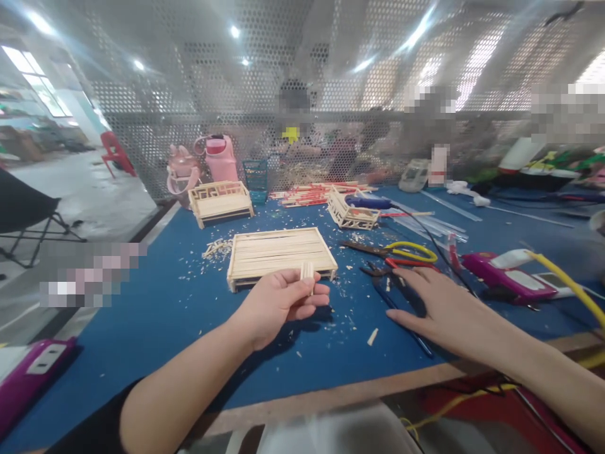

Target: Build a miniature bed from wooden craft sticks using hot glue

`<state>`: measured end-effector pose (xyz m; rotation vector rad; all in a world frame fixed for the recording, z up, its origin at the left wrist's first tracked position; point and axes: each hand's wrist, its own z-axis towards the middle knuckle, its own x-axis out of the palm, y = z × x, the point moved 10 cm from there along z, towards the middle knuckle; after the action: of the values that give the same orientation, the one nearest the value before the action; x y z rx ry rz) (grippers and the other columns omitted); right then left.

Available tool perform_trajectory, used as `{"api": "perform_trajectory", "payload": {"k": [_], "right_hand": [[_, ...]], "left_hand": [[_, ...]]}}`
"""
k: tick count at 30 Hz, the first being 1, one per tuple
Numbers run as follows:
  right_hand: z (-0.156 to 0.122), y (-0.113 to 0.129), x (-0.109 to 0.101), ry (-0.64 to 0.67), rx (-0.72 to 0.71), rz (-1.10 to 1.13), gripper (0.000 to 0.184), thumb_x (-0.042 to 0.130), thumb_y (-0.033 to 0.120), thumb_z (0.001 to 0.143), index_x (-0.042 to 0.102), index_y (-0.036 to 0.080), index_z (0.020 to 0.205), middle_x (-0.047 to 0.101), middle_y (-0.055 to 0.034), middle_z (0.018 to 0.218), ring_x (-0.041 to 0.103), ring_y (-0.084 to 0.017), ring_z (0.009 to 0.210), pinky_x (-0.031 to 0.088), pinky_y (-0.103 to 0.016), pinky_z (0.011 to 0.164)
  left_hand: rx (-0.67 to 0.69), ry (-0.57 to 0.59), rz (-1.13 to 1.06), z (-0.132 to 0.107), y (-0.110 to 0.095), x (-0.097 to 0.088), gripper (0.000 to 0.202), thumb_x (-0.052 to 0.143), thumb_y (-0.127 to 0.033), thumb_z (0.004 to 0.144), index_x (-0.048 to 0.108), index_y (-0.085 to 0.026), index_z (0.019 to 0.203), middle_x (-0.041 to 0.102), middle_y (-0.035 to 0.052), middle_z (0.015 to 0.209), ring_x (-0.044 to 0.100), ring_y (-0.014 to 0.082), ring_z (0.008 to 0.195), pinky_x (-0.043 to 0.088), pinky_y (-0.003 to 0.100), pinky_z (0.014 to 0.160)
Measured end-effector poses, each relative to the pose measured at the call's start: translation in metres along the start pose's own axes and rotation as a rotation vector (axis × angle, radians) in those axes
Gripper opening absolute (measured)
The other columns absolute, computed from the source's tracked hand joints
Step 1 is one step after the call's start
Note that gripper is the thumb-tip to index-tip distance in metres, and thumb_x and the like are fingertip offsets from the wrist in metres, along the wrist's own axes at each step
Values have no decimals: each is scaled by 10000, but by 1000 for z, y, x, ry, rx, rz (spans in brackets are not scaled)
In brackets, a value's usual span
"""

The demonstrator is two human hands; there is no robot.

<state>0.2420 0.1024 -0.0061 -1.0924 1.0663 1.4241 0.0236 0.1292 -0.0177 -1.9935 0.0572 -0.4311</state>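
Several short sticks (307, 272) stand nearly upright in the left hand (281, 299), pinched between thumb and fingers, just off the near right corner of a wooden platform (281, 252). To their right, pliers (379, 290) lie slantwise on the tabletop (155, 284), nose far and left, handles running near and right. The right hand (428, 302) is the nearer one to them: it is spread above the handles, thumb apart from the fingers, palm down; whether it touches them I cannot tell. Scissors (390, 250) lie just beyond the pliers. Shavings (217, 247) are scattered left of the platform; farther off stand a small bench (220, 205) on the left and a railed frame (350, 214) on the right, with red and pale rods (307, 195) heaped between and beyond them.
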Motion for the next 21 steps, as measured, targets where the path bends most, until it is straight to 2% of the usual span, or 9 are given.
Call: {"api": "perform_trajectory", "payload": {"k": [6, 9, 16, 18, 21], "right_hand": [[4, -9, -3, 42, 123, -40, 732, 557, 557, 736, 495, 119, 1319, 631, -196, 1050, 626, -361, 938, 506, -468, 763], [2, -10, -3, 57, 100, -20, 701, 571, 532, 718, 528, 117, 1281, 641, -179, 978, 637, -342, 886, 502, -462, 757], [-2, -10, -6, 67, 83, 32, 642, 589, 365, 652, 560, 119, 1244, 658, -152, 902, 644, -322, 833, 499, -459, 763], [-2, -12, -5, 77, 95, 68, 622, 571, 340, 649, 566, 106, 1225, 665, -163, 930, 646, -333, 852, 500, -467, 767], [-2, -18, -4, 94, 133, 160, 570, 536, 301, 653, 559, 124, 1195, 652, -172, 1089, 634, -344, 968, 496, -464, 822]], "left_hand": [[46, 26, 30, -1, -3, 0, 106, 581, -103, 844, 664, -120, 781, 713, 42, 742, 667, 72, 605, 486, 117, 488], [68, 42, 44, -1, -4, 0, 61, 615, -126, 825, 668, -124, 795, 714, 42, 756, 665, 74, 625, 483, 123, 507], [66, 26, 78, -1, -4, 0, 36, 632, -140, 810, 665, -127, 807, 710, 43, 762, 661, 82, 629, 478, 149, 524], [64, 24, 85, -1, -4, 0, 30, 639, -145, 805, 663, -127, 811, 708, 43, 764, 660, 83, 627, 480, 154, 527], [59, 18, 89, -1, -4, -1, 46, 664, -163, 787, 655, -124, 810, 705, 38, 761, 655, 78, 611, 476, 151, 523]]}}
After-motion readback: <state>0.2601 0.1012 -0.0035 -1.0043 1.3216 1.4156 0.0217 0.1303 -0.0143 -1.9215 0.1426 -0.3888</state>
